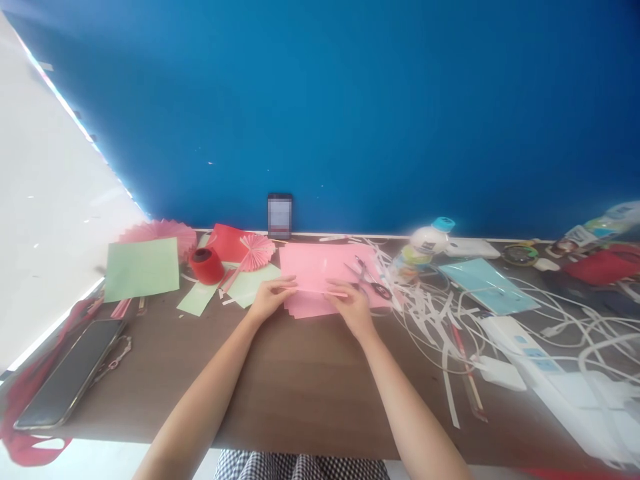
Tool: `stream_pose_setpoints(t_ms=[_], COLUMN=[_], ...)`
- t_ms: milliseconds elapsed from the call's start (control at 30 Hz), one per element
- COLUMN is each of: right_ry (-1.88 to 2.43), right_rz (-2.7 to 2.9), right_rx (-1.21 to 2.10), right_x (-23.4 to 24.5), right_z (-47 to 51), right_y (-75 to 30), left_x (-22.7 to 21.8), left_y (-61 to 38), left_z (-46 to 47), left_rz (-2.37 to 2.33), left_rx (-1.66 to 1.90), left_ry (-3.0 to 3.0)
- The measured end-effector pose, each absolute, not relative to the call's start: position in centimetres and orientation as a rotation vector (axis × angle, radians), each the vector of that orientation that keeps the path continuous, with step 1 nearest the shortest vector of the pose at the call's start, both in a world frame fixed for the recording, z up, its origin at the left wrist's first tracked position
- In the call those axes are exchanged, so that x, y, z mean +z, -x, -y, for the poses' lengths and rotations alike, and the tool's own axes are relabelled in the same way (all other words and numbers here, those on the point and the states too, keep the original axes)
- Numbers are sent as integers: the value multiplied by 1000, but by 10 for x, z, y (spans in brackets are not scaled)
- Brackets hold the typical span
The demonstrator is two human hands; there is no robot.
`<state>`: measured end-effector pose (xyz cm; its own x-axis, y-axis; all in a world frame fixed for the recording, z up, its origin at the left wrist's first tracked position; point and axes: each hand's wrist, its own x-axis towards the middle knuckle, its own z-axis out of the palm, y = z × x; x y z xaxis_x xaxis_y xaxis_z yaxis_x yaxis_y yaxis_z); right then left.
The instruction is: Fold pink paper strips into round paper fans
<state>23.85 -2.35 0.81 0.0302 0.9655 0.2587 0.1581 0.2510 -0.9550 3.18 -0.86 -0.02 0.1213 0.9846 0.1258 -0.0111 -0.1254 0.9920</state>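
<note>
From my end of the feed I had a pink sheet [311, 283] in the middle of the view, its near edge drawn straight between two hands, above a loose stack of pink paper [305, 307] on the brown table [300, 387]. The left hand [271, 295] had its fingers bent and nearly together, pinching the sheet's left end between thumb and fingertips. The right hand [353, 307] mirrored it at the other end, thumb beneath, fingers curled over; how firm either pinch was I could not tell.

Just beyond the right hand I saw scissors [373, 283] resting on the pink paper, and right of them a tangle of white paper strips [425, 310] by a bottle [429, 240] with a blue cap. Farther right I made out a light-blue packet [490, 285], white cables [595, 337] and a power strip [527, 350].

Left of the hands I had a small pleated pink fan [257, 251], a red roll [207, 267] and a green sheet [142, 269]. A large phone [73, 373] lay near the table's left edge; a smaller device [280, 217] stood upright against the blue panel [320, 107] at the back.
</note>
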Motion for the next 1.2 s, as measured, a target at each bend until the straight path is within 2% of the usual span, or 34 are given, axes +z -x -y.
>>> stream_pose_setpoints(t_ms=[467, 900, 967, 1133, 1200], right_ry=[1123, 1036, 1060, 1207, 1213], right_rz=[1512, 1660, 1732, 1955, 2015], right_rx=[760, 723, 635, 51, -72], right_x=[2, 1, 1, 2, 1], right_z=[20, 24, 24, 24, 25], right_y=[-240, -242, -243, -237, -231], left_x=[2, -5, -6, -11, -12], left_y=[-25, -33, -35, -40, -42], left_z=[9, 8, 8, 10, 11], left_rz=[-1107, -1037, -1052, -1058, -1035], left_rx=[1225, 1113, 1124, 1123, 1085], left_ry=[-1704, -1344, -1395, -1531, -1583])
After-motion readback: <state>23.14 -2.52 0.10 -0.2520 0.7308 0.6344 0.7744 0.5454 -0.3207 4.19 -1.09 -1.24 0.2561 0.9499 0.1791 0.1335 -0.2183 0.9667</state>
